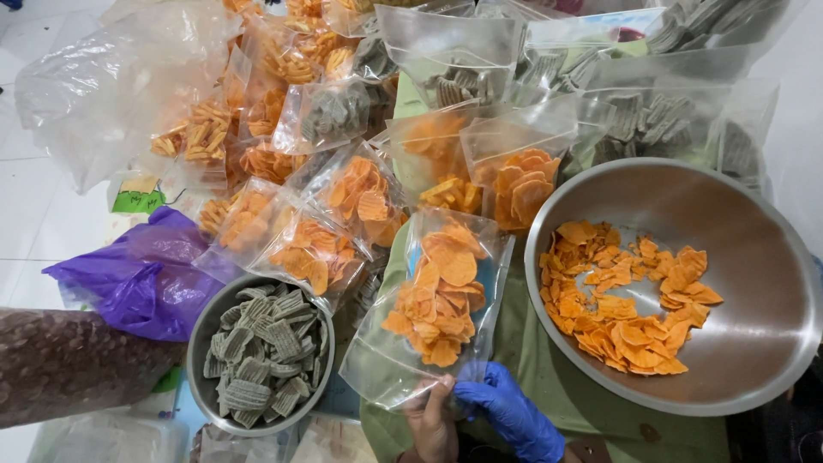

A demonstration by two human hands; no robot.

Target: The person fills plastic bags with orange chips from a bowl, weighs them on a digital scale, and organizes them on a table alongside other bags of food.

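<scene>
A clear plastic bag (439, 302) part-filled with round orange chips lies in front of me on a green cloth (549, 377). My bare left hand (431, 422) pinches the bag's near open edge. Right beside it, my right hand (513, 413), in a blue glove, grips the same edge. Just to the right stands a large steel bowl (754, 283) holding a loose heap of orange chips (621, 304).
A smaller metal bowl (199, 343) of grey-green ridged chips sits at the lower left, with a purple plastic bag (146, 274) behind it. Several filled bags of orange chips (347, 201) and grey chips (651, 120) are piled across the back. A brown speckled shape (60, 360) enters from the left.
</scene>
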